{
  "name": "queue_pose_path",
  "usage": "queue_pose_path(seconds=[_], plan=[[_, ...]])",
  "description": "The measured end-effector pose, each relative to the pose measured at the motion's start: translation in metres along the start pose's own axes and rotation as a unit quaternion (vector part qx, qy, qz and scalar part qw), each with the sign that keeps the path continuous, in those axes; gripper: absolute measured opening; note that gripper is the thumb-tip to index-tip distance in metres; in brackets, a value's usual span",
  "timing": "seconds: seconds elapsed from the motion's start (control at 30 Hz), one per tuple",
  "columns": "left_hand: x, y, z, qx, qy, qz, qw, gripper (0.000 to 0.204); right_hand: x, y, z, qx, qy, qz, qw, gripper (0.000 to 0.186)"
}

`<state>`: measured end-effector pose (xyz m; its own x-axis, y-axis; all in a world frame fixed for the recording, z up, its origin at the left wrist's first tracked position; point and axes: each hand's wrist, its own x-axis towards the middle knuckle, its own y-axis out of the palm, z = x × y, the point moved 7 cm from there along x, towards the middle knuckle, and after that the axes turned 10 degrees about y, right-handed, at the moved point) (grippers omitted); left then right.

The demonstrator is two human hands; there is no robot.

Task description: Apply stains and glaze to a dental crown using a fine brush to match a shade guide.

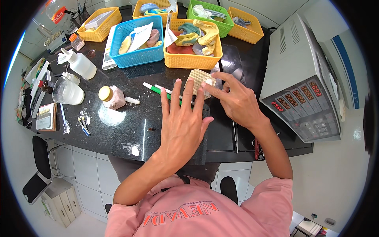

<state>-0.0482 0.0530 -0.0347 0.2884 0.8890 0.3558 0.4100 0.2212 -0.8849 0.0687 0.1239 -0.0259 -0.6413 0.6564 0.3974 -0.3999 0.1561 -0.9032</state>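
Note:
My left hand [181, 114] is spread palm down over the black counter, its fingers stretched out and holding nothing. Its fingertips reach toward a beige square block with a fine gridded surface [196, 77]. At that block's right side, my right hand [237, 100] is closed in a pinch, thumb and index finger around a small white piece [209, 81]. The piece's exact shape is too small to tell. A green and white pen [152, 88] lies partly beneath my left fingers, with another slim white stick beside it.
Behind my hands stand a blue basket [136, 59] and a yellow basket [193, 63] of moulds. To the left are a jar with a yellow lid [113, 100], a cup of cloudy liquid [68, 94] and a white squeeze bottle [81, 65]. A grey machine [304, 91] stands right.

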Motion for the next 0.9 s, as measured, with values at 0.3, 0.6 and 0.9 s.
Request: queue_pose_path(seconds=[0.3, 0.6, 0.9], plan=[[-0.012, -0.020, -0.021, -0.088, 0.039, -0.054, 0.994, 0.063, -0.015, -0.046, 0.006, 0.044, 0.049, -0.066, 0.996, 0.063], [-0.139, 0.079, -0.101, -0.446, 0.197, 0.118, 0.865, 0.050, -0.202, -0.066, 0.039, -0.002, 0.232, 0.367, 0.901, 0.012], [-0.124, 0.086, -0.163, -0.540, 0.229, 0.018, 0.810, 0.059, -0.342, 0.002, 0.072, 0.305, 0.715, 0.314, 0.546, 0.034]])
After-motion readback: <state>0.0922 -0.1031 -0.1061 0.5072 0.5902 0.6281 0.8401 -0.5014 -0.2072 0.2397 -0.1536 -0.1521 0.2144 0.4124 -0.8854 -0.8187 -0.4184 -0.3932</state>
